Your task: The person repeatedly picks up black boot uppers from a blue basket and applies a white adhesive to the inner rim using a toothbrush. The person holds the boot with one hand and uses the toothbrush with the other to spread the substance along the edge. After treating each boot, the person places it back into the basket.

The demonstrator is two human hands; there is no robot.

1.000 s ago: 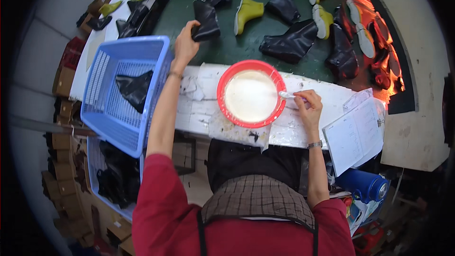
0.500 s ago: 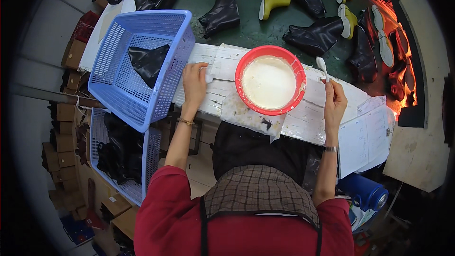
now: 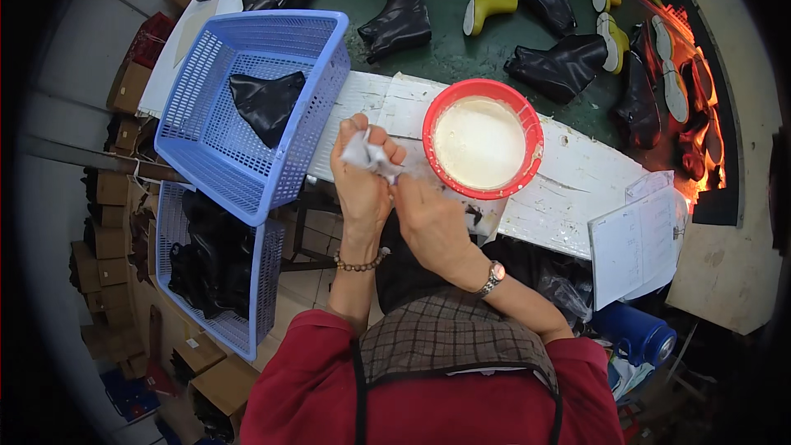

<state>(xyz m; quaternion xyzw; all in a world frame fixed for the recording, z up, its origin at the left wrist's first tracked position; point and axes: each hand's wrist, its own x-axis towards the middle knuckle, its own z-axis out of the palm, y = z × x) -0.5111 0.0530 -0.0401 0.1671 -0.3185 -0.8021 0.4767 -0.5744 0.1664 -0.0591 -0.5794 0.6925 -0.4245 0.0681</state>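
Note:
My left hand (image 3: 362, 189) is closed round a crumpled white cloth (image 3: 362, 155), above the white worktop beside the red tub. Close against it, my right hand (image 3: 437, 227) is curled, its fingertips at the cloth. The small white-headed brush that this hand held half a second ago is hidden now, apparently inside the cloth and fingers. To the right of both hands, a red tub (image 3: 428, 136) of creamy white liquid (image 3: 479, 142) stands on the worktop.
A blue basket (image 3: 284, 173) with a black boot upper (image 3: 268, 105) stands left, above another blue basket (image 3: 265, 280) of black pieces. Black uppers and yellow boots (image 3: 492, 7) lie on the green surface (image 3: 461, 58). Orange glow lights pieces far right. Papers (image 3: 634, 239) hang at the worktop's right end.
My right hand has come from right of the tub across to my left hand, and the brush has gone out of sight. My left hand has lifted the white cloth off the worktop.

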